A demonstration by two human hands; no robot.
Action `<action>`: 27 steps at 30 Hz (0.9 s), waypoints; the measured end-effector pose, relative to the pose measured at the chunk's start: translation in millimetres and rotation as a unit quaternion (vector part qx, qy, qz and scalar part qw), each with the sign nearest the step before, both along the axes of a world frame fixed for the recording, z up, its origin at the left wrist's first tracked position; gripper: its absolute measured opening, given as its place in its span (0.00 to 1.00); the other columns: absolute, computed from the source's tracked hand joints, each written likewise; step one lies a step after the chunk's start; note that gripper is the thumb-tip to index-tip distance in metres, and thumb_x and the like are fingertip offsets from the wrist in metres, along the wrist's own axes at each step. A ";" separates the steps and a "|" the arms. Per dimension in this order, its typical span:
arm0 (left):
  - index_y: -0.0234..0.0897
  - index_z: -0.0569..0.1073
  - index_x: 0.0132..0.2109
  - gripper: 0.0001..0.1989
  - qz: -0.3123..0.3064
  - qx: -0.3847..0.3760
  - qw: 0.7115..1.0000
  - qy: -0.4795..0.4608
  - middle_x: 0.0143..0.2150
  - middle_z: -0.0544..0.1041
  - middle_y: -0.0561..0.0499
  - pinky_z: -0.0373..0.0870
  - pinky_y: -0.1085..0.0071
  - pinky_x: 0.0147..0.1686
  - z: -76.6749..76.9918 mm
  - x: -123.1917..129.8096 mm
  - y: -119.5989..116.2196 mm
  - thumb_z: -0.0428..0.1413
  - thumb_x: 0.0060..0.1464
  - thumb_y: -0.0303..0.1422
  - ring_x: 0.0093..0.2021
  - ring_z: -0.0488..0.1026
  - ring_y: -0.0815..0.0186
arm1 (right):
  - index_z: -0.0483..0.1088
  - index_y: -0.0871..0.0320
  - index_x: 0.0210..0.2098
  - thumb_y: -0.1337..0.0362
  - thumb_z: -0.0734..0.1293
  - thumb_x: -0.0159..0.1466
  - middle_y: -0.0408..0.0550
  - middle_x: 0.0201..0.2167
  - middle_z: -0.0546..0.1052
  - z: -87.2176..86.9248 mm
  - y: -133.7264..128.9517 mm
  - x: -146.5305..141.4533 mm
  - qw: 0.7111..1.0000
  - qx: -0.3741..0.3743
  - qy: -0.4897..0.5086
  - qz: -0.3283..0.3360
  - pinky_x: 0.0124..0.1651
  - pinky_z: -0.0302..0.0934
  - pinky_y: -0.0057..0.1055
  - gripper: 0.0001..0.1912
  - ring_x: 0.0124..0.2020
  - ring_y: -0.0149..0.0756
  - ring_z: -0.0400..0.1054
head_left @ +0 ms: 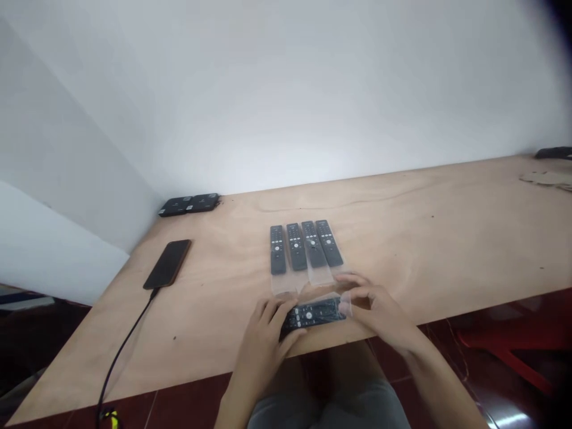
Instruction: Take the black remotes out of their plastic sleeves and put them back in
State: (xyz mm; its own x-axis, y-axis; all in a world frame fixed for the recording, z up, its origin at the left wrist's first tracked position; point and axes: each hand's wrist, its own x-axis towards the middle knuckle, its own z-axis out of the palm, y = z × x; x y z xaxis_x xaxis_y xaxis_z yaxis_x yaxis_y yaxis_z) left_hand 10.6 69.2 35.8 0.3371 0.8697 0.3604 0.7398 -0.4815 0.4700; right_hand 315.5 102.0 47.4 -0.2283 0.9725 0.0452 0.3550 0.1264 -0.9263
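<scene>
Black plastic, with pale round and oblong buttons, makes up the slim remote control [319, 313] that lies crosswise between the two hands, just inside the near edge of the pale plywood bench [223, 250]. The left hand [268, 328] grasps its left end, thumb on the near side and fingers on the far side. The right hand [378, 310] pinches the thin clear plastic wrap [348, 298] at the remote's right end, its fingertips close together.

Just beyond the hands, four black remotes in clear sleeves [295, 245] lie side by side, pointing toward the far edge; the sleeves reach past their near ends.

Toward the bench's left edge lies a dark-screened phone with a brownish rim [167, 264], and a black cable [126, 345] runs from it over the near edge. Two flat black boxes [202, 203] sit against the white wall [313, 107] at the far left corner. Near the far right corner are a tan, ragged flat piece [547, 179] and a dark object [554, 152] too cut off to identify.
</scene>
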 end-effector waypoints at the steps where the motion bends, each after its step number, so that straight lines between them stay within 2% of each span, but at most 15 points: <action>1: 0.50 0.73 0.71 0.28 -0.006 -0.008 1.000 -0.005 0.62 0.82 0.45 0.81 0.51 0.60 2.1 -1.3 -0.6 0.68 0.67 0.33 0.61 0.77 0.51 | 0.88 0.47 0.39 0.51 0.78 0.70 0.52 0.70 0.76 0.4 0.1 2.0 1.000 0.001 0.000 0.001 0.78 0.57 0.67 0.09 0.76 0.59 0.64; 4: 0.52 0.71 0.73 0.28 -0.012 -0.038 0.999 -0.030 0.65 0.80 0.46 0.80 0.51 0.62 8.5 -9.1 -4.7 0.64 0.71 0.34 0.64 0.77 0.51 | 0.88 0.47 0.39 0.52 0.77 0.71 0.51 0.70 0.77 2.1 0.4 6.4 1.000 -0.006 -0.007 0.006 0.78 0.57 0.68 0.09 0.77 0.59 0.64; 8: 0.51 0.76 0.67 0.17 0.062 -0.037 0.995 -0.067 0.63 0.82 0.47 0.79 0.50 0.62 9.3 -25.8 -11.4 0.54 0.77 0.34 0.63 0.77 0.53 | 0.88 0.48 0.39 0.52 0.77 0.71 0.53 0.69 0.78 2.8 2.0 8.0 1.000 -0.006 -0.009 -0.009 0.77 0.60 0.67 0.09 0.75 0.59 0.67; 11: 0.48 0.80 0.62 0.14 0.111 -0.036 0.990 -0.085 0.58 0.84 0.46 0.81 0.49 0.58 4.5 -33.7 -13.6 0.56 0.76 0.37 0.59 0.79 0.51 | 0.88 0.47 0.38 0.53 0.77 0.71 0.53 0.68 0.79 0.2 3.3 4.0 1.000 -0.001 -0.023 -0.016 0.77 0.60 0.68 0.09 0.75 0.60 0.66; 17: 0.43 0.83 0.56 0.15 0.159 -0.062 0.969 -0.180 0.49 0.86 0.44 0.85 0.55 0.49 -3.2 -32.7 -10.2 0.57 0.74 0.45 0.49 0.84 0.53 | 0.89 0.47 0.38 0.53 0.75 0.72 0.53 0.68 0.78 -1.3 -0.6 -6.4 0.999 -0.002 -0.025 -0.029 0.79 0.54 0.68 0.10 0.76 0.59 0.63; 20: 0.42 0.84 0.53 0.17 0.175 -0.094 0.958 -0.207 0.49 0.87 0.44 0.84 0.57 0.50 -5.7 -36.0 -7.6 0.59 0.72 0.48 0.50 0.85 0.52 | 0.89 0.48 0.39 0.50 0.76 0.71 0.53 0.69 0.77 3.4 -2.5 -4.1 0.999 -0.026 -0.012 -0.024 0.80 0.52 0.65 0.11 0.77 0.58 0.61; 24: 0.42 0.84 0.53 0.17 0.188 -0.086 0.961 -0.186 0.50 0.88 0.45 0.83 0.59 0.51 -7.8 -54.9 -5.1 0.58 0.72 0.48 0.50 0.86 0.53 | 0.89 0.51 0.40 0.46 0.77 0.69 0.54 0.72 0.75 7.8 -1.7 7.9 0.996 -0.074 0.026 -0.034 0.80 0.52 0.59 0.16 0.77 0.58 0.62; 27: 0.44 0.83 0.51 0.15 0.197 -0.033 0.971 -0.130 0.49 0.87 0.46 0.82 0.57 0.52 -8.5 -81.4 -1.6 0.57 0.72 0.46 0.49 0.84 0.53 | 0.88 0.53 0.37 0.44 0.79 0.67 0.56 0.66 0.80 7.2 -1.1 21.3 0.994 -0.079 0.059 -0.055 0.77 0.56 0.55 0.18 0.72 0.59 0.68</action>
State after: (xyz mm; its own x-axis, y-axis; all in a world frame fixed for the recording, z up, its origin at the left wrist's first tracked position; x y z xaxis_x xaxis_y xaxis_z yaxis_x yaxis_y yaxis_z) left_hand -70.8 67.6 27.3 -0.1220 0.9366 0.3284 0.7129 -0.1475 0.6856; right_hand 336.8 100.9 54.6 -0.1229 0.9883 -0.0905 0.2456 -0.0581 -0.9676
